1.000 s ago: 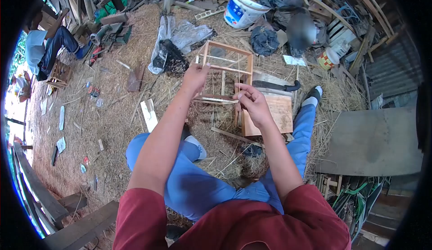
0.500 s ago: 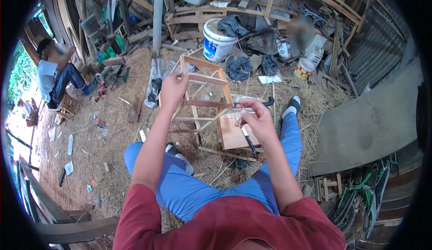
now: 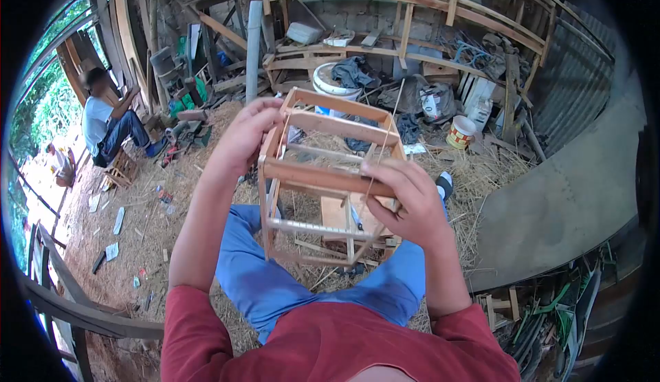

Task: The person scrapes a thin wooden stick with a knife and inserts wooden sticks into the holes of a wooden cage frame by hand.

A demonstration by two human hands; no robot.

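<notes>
A small open wooden frame [image 3: 323, 172] of slats and thin rods is held up, tilted, in front of me. My left hand [image 3: 249, 133] is closed on its upper left corner. At the right end of the near bar, my right hand [image 3: 409, 200] is closed, fingers over the bar and thumb beneath. A thin stick [image 3: 397, 104] rises past the right fingertips; how it is held there is hidden. Below the frame, a knife [image 3: 356, 218] lies on a wooden board [image 3: 333, 211] between my legs, partly covered by the frame.
A white bucket [image 3: 333, 80] with dark plastic stands behind the frame, and a smaller pail [image 3: 461, 132] is farther right. A curved grey sheet [image 3: 564, 189] fills the right side. At the far left, a person [image 3: 110, 117] sits on a low wooden crate [image 3: 124, 167].
The frame has come nearer and turned, showing its bars more broadside. My right hand has moved from a pinch beside the frame onto its near bar. My view has tipped upward.
</notes>
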